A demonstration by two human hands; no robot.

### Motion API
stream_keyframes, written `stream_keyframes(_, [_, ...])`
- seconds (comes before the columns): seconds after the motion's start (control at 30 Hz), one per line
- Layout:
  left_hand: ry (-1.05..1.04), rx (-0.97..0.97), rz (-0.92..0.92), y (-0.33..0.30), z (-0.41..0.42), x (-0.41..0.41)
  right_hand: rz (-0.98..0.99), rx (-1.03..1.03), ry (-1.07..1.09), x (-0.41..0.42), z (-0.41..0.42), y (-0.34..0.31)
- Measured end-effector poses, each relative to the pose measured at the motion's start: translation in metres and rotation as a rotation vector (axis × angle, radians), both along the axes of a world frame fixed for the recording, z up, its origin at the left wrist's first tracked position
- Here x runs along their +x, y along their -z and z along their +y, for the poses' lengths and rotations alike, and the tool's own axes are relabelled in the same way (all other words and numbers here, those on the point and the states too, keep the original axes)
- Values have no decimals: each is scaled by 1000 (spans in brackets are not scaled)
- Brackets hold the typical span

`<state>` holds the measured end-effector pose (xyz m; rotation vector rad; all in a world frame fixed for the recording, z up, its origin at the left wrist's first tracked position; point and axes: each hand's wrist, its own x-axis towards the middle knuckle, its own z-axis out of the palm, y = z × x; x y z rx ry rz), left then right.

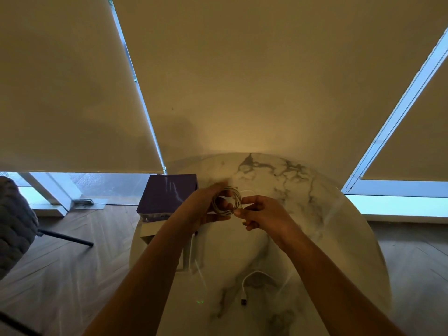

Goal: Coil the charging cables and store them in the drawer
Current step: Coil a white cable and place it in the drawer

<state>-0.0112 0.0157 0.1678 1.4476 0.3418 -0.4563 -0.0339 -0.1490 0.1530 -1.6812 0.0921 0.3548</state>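
- At frame centre, a coiled white charging cable [226,201] is gripped by the left hand [203,209]; its tail is pinched by the right hand [263,214].
- Judged light, springy; best clamped across all loops.
- A second white USB cable [252,281] lies loose, lower centre, on the marble table [327,238].

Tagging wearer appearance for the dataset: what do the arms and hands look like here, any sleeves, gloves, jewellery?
Both forearms are bare up to the frame edge: no sleeves in view. The left hand and right hand wear no gloves. No watch, bracelet or ring is visible, though the dim, blurred picture could hide a thin one.
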Motion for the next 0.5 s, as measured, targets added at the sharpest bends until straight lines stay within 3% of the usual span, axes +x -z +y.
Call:
stream_keyframes(0.17, [-75, 37, -39, 3, -4, 3, -61, -5, 16, -1, 0, 3])
stream_keyframes(0.5, [-152, -111, -63, 3, -6, -7, -183, -56, 8, 3, 1, 8])
